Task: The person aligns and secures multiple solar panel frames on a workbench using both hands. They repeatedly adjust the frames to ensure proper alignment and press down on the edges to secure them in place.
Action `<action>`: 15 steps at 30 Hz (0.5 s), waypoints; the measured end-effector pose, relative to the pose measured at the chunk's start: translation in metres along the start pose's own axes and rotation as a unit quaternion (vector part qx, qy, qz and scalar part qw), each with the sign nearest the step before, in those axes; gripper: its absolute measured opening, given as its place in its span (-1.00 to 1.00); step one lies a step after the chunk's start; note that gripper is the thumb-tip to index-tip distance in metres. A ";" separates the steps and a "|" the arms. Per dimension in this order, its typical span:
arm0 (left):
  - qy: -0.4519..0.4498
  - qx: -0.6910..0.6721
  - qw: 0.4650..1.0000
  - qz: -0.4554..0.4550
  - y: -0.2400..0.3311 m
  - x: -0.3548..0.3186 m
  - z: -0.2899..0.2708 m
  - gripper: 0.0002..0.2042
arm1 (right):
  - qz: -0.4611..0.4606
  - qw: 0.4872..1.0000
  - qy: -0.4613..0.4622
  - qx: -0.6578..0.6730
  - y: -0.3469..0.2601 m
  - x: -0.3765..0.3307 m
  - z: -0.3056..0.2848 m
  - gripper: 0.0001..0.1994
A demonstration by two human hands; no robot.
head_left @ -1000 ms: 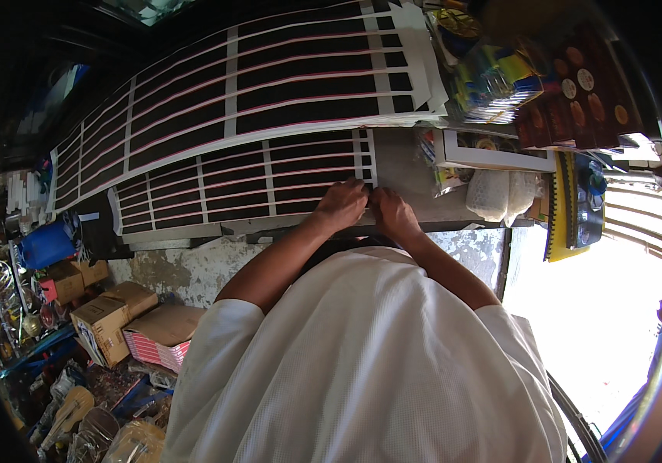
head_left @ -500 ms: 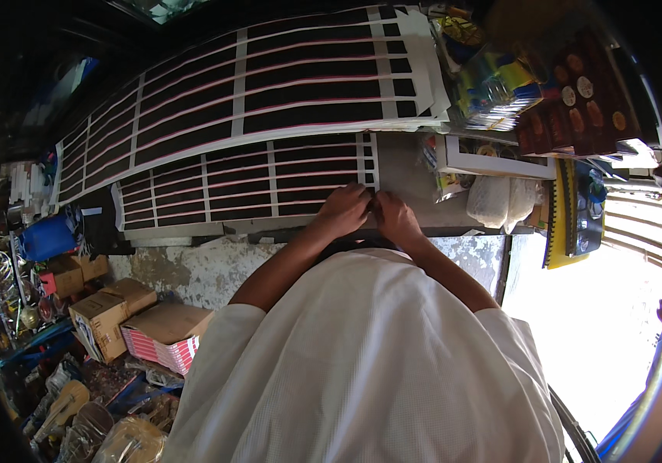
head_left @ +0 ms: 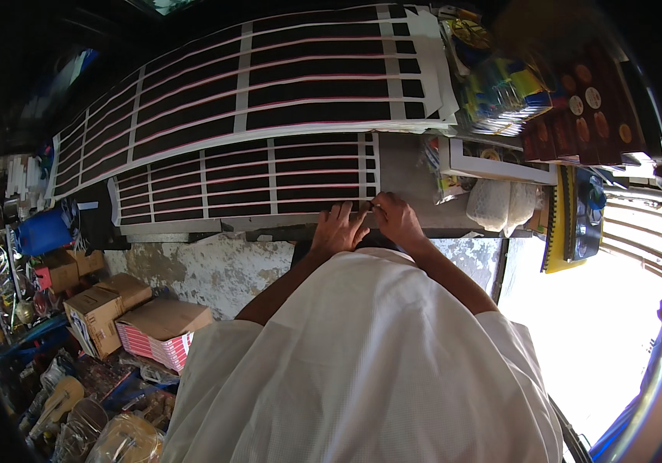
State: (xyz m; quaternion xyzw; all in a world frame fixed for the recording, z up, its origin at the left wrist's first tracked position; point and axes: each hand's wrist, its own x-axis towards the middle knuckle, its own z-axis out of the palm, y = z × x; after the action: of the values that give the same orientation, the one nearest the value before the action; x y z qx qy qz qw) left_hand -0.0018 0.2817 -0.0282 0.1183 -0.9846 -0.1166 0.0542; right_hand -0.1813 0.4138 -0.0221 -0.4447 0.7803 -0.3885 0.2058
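Note:
A long black sheet [head_left: 238, 179] with pale lengthwise strips and cross bands lies on the grey counter. At its near edge, close to the right end, my left hand [head_left: 336, 230] rests with fingers apart, the fingertips touching the sheet. My right hand [head_left: 399, 221] is beside it at the sheet's near right corner, thumb and fingers pinched together. Whatever is between those fingertips is too small to make out. Beyond lies a larger stack of similar black-and-white striped sheets [head_left: 315, 71], overlapping the far side of the lower sheet.
To the right stand a white open box [head_left: 493, 163], bubble-wrapped items [head_left: 500, 202], dark red boxes [head_left: 587, 108] and a yellow-edged spiral-bound item [head_left: 558, 220]. Cardboard boxes [head_left: 107, 312] and plastic-wrapped goods [head_left: 126, 440] lie lower left. A peeling wall [head_left: 184, 266] drops below the counter edge.
My left hand has drawn back toward me and its fingers have spread. My right hand stays at the sheet's corner, shifted only slightly. The whole view has moved a little.

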 end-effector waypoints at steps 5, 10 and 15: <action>-0.022 -0.016 0.998 -0.052 0.007 -0.002 0.001 -0.38 | -0.006 1.000 -0.003 -0.011 0.001 -0.002 0.000 -0.84; 0.039 -0.080 0.995 -0.037 0.000 0.017 -0.005 -0.52 | 0.000 1.000 -0.011 -0.021 0.004 -0.001 0.002 -0.85; 0.020 -0.081 0.996 0.028 -0.013 0.053 -0.010 -0.66 | 0.019 0.999 -0.021 -0.015 0.003 0.000 0.003 -0.85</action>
State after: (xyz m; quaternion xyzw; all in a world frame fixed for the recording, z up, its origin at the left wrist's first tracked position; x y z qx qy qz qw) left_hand -0.0490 0.2541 -0.0177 0.0881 -0.9736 -0.1920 0.0868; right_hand -0.1810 0.4132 -0.0263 -0.4413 0.7899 -0.3628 0.2229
